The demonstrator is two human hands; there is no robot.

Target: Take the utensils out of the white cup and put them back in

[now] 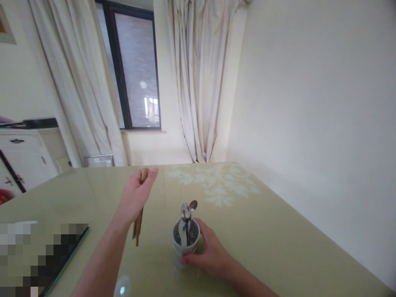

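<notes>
My left hand (137, 192) is closed around a bundle of wooden chopsticks (138, 229), held above the table with their lower ends pointing down. To its right, a grey utensil holder (186, 248) stands on the tabletop. My right hand (210, 251) wraps around the holder's right side, thumb at the front. Inside the holder are metal spoons (186, 213) with their bowls up, and a white spoon (182, 234) leaning among them. Small holes show in the holder's bottom. The chopsticks are apart from the holder.
The pale green glossy table (262, 235) has a white floral pattern at its far end. At the lower left lies a dark flat object (69, 251), partly pixelated. A white wall (324, 103) borders the right side; a white cabinet (27, 144) stands at the left.
</notes>
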